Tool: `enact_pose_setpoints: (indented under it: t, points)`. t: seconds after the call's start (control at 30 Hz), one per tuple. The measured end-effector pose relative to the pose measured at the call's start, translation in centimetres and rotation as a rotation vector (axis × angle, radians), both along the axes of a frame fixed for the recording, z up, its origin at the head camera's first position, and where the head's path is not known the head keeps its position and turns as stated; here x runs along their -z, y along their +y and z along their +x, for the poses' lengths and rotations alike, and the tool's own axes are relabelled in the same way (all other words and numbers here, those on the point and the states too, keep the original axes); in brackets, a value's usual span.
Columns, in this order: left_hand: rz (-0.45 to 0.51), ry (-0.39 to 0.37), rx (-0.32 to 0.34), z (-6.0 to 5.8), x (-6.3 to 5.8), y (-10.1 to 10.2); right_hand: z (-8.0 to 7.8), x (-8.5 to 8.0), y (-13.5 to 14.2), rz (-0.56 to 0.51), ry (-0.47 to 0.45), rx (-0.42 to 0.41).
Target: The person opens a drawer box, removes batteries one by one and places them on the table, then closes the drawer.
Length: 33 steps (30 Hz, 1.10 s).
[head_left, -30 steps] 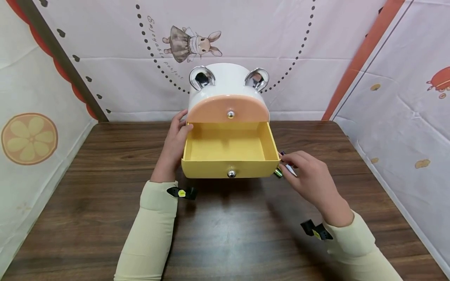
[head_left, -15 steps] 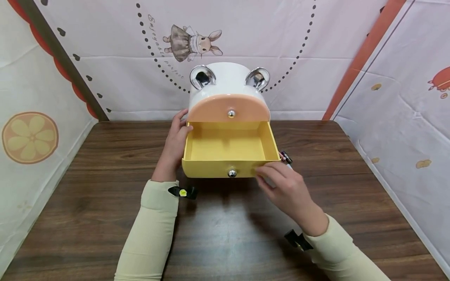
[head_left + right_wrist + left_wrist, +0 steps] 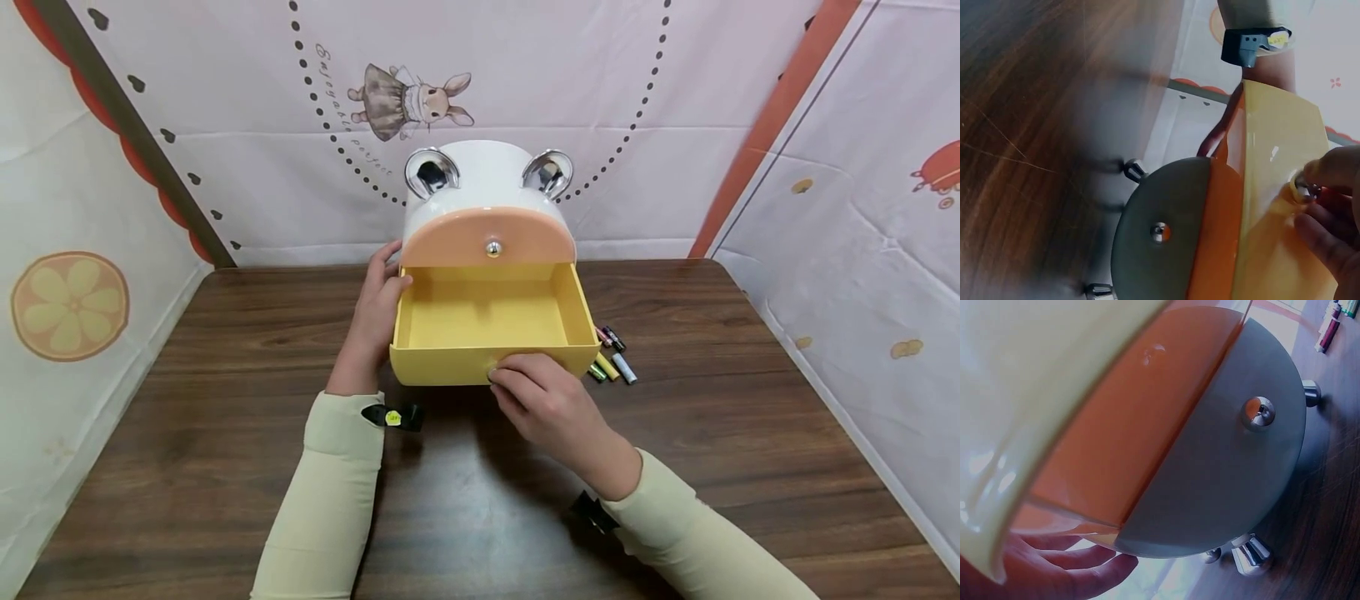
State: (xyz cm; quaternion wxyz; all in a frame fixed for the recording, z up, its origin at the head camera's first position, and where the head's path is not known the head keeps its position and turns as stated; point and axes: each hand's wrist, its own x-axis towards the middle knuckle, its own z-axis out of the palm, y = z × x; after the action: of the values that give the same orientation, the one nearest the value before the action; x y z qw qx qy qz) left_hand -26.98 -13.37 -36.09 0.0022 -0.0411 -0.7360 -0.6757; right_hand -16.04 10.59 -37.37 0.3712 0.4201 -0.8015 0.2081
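Observation:
A rounded white drawer box (image 3: 491, 171) with silver ears stands at the table's back. Its yellow drawer (image 3: 495, 364) is pulled out, and the bottom inside is bare. My right hand (image 3: 551, 408) pinches that drawer's silver knob (image 3: 1302, 186) between thumb and fingers. My left hand (image 3: 371, 321) rests along the box's left side, thumb at the drawer's left wall and fingers stretched along the side. Above the yellow drawer, the orange drawer (image 3: 457, 242) is pushed in. Below it, the wrist views show a grey-green drawer front (image 3: 1210, 456), also in.
Several small batteries (image 3: 623, 367) in different colours lie on the dark wood table (image 3: 225, 467), just right of the yellow drawer. Short silver feet (image 3: 1252, 555) carry the box. A printed cloth (image 3: 600, 67) hangs close behind and at both sides.
My right hand has come left from beside the batteries, along the drawer front, and now pinches the knob. The batteries are uncovered. My left hand and the drawer have stayed put.

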Motion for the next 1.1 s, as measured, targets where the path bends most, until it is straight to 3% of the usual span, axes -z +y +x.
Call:
enact_pose_setpoints:
  t: [0.57,0.97,1.1]
  points:
    - [-0.019,0.032,-0.020,-0.2,0.3,0.3,-0.8,0.7,0.4,-0.047,0.016,-0.007]
    - [-0.061,0.065,-0.025,-0.3,0.5,0.1,-2.7,1.0,0.1,-0.065,-0.025,0.041]
    - [-0.037,0.077,-0.016,-0.2,0.6,0.0,-3.5,1.1,-0.1,-0.077,-0.013,0.060]
